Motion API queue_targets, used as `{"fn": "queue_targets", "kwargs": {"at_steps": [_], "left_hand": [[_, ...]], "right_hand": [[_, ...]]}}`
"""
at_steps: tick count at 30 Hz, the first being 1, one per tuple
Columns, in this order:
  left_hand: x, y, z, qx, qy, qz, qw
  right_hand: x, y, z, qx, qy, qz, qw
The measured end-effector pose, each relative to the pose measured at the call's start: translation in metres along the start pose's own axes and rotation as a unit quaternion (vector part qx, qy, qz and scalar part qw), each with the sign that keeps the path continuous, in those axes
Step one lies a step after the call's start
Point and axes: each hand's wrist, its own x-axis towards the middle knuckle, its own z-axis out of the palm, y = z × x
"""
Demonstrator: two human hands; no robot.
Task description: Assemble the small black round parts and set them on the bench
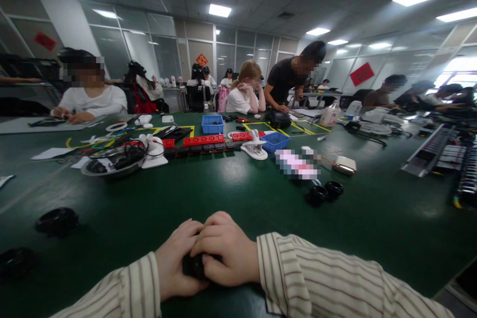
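Close to the table's near edge, my left hand (178, 257) and my right hand (223, 253) are both closed around a black part (194, 264). The fingers cover most of it, so its exact kind cannot be made out. My left hand wraps its left side, while the right hand's fingers lie over its top. Farther left on the green table (231, 198) lie a black ring-shaped part (57, 221) and another dark part (17, 263), the latter blurred. Two similar black round parts, a left one (316, 195) and a right one (334, 189), sit together on the right.
Across the table's middle runs a row of red sockets (204, 140), with a metal bowl of cables (112, 171), blue baskets (212, 124) and a white clamp-like stand (255, 148). Metal racks (425, 151) lie at right. Several people sit or stand beyond.
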Motion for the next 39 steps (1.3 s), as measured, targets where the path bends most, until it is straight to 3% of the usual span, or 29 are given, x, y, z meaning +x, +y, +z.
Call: {"fn": "queue_targets", "kwargs": {"at_steps": [6, 16, 20, 27, 32, 35, 39], "left_hand": [[-0.002, -0.007, 0.001, -0.005, -0.022, 0.030, 0.999], [-0.009, -0.005, 0.012, 0.044, 0.069, 0.003, 0.997], [-0.007, 0.005, 0.011, 0.051, 0.073, -0.029, 0.996], [-0.002, 0.001, 0.005, 0.027, 0.030, -0.024, 0.999], [-0.004, -0.006, 0.009, 0.027, 0.027, 0.015, 0.999], [-0.005, -0.006, 0.010, 0.029, 0.032, 0.027, 0.999], [-0.008, -0.009, 0.012, 0.024, 0.031, 0.016, 0.999]], "right_hand": [[0.000, -0.002, 0.000, 0.003, -0.051, -0.081, 0.995], [-0.002, -0.002, -0.001, -0.004, 0.048, 0.013, 0.999], [-0.001, -0.002, 0.003, -0.009, 0.108, 0.056, 0.993], [0.000, -0.003, 0.004, -0.026, 0.017, 0.029, 0.999], [-0.001, -0.005, 0.003, 0.009, -0.051, -0.067, 0.996], [-0.002, -0.005, 0.004, 0.014, -0.054, -0.090, 0.994], [-0.002, -0.005, 0.002, 0.001, -0.025, -0.046, 0.999]]}}
